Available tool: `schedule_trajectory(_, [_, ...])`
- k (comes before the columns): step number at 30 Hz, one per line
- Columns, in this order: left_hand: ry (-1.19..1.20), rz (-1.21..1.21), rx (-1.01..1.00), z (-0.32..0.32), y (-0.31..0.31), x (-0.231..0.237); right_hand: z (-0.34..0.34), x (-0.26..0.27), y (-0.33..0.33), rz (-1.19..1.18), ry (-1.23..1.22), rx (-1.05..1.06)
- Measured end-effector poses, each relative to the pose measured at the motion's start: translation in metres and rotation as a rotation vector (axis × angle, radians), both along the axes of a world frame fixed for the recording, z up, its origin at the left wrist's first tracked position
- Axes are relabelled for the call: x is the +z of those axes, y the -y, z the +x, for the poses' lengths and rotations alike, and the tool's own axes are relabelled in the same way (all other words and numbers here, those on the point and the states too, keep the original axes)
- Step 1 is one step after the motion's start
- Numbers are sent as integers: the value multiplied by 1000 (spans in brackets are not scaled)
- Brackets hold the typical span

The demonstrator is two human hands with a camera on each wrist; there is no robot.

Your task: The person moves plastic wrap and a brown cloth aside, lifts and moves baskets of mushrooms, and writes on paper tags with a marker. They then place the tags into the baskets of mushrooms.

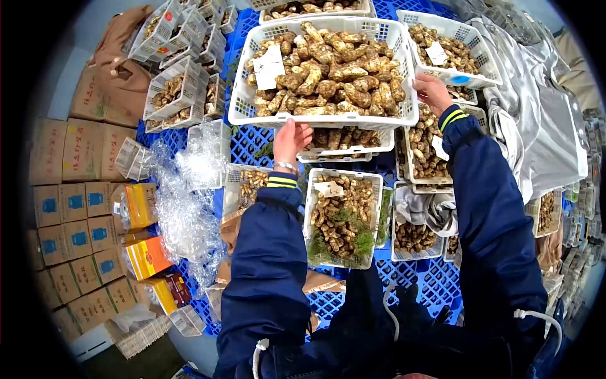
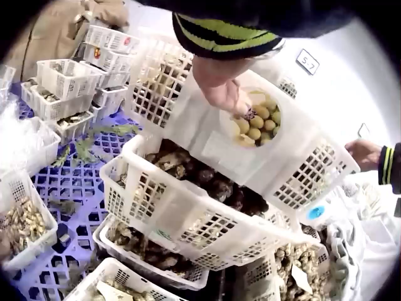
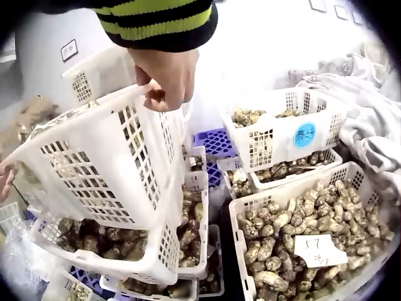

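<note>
Holding the white crate [image 1: 360,120] two-handed, directly above a lower crate [image 3: 147,263]; contact between the two: can't tell. Heaped with mushrooms [image 1: 347,72], paper slip [image 1: 269,67] on top.

Left hand [image 1: 292,142]: fingers curled at the near wall, left of middle, by the round opening [image 2: 260,128]. Right hand [image 1: 432,95]: fingers curled over the rim at the right end, in a narrow pinch.

Handling, best guess: heavy for its size, given the fill. Stiff plastic by the look, perforated walls, maybe slight flex at the rim under load. Likely smooth, slick if damp. Mushrooms: firm but prone to bruising, loose, liable to roll toward a low side. Keep level, no jerks.

Grip: better at opposite ends, under the rim, for an even load. Currently lopsided: near wall plus right end. Avoid pressing on the heap.
</note>
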State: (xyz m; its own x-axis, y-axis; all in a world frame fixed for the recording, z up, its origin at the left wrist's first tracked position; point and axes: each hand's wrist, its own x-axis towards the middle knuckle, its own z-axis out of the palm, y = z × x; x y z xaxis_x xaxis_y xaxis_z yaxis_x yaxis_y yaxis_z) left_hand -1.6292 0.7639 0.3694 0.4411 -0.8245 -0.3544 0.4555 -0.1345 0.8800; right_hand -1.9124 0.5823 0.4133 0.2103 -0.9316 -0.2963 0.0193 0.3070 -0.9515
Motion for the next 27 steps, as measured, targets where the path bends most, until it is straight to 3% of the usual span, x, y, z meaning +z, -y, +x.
schedule_trajectory(3, [-107,-19,46,2,18,-9,-6,-23,11,-85,-48,-26])
schedule_trajectory(6, [-104,-26,131,-6,23,-12,-16,-19,-17,-187,-218,-54])
schedule_trajectory(8, [-212,-32,148,-5,28,-24,-42,-34,-44,-348,-313,32])
schedule_trajectory(10, [-272,-62,155,-15,24,-27,-60,-20,-103,-152,-226,107])
schedule_trajectory(11, [-363,-195,86,-20,22,-35,-73,-24,-138,-70,-199,148])
schedule_trajectory(12, [-309,-97,164,-17,30,-45,-86,-31,-166,15,-178,160])
schedule_trajectory(13, [-390,-245,-123,-6,26,-50,-109,-56,-188,224,-3,191])
schedule_trajectory(14, [-374,-32,-22,5,29,-46,-135,-82,-220,423,196,203])
schedule_trajectory(15, [-230,-64,-7,32,36,-81,-154,-82,-255,406,66,195])
schedule_trajectory(16, [-230,-62,68,17,33,-48,-165,-81,-287,406,-66,191])
schedule_trajectory(17, [-423,-64,-173,35,34,-47,-180,-91,-322,405,-101,106])
schedule_trajectory(18, [-738,-410,-857,100,45,-98,-189,-99,-349,398,-137,49])
schedule_trajectory(19, [-242,-16,-269,77,24,-68,-200,-79,-376,433,-254,-7])
schedule_trajectory(20, [-374,112,-197,45,3,-26,-203,-61,-397,474,-356,-36])
schedule_trajectory(21, [-210,158,-290,69,-9,-52,-207,-68,-425,459,-353,-52])
schedule_trajectory(22, [-405,168,-188,40,-33,-33,-208,-61,-448,487,-309,-96])
schedule_trajectory(23, [-156,-249,-831,112,-30,-127,-209,-54,-464,512,-245,-65])
schedule_trajectory(24, [-247,-46,-608,18,-83,-49,-213,-49,-476,526,-185,-32])
schedule_trajectory(25, [-396,58,-790,11,-101,-68,-211,-55,-484,529,-145,-55])
schedule_trajectory(26, [-437,160,-777,-16,-121,-83,-220,-56,-494,502,-141,-66])
schedule_trajectory(27, [-441,467,-554,-31,-147,-106,-221,-55,-507,472,-198,-140])
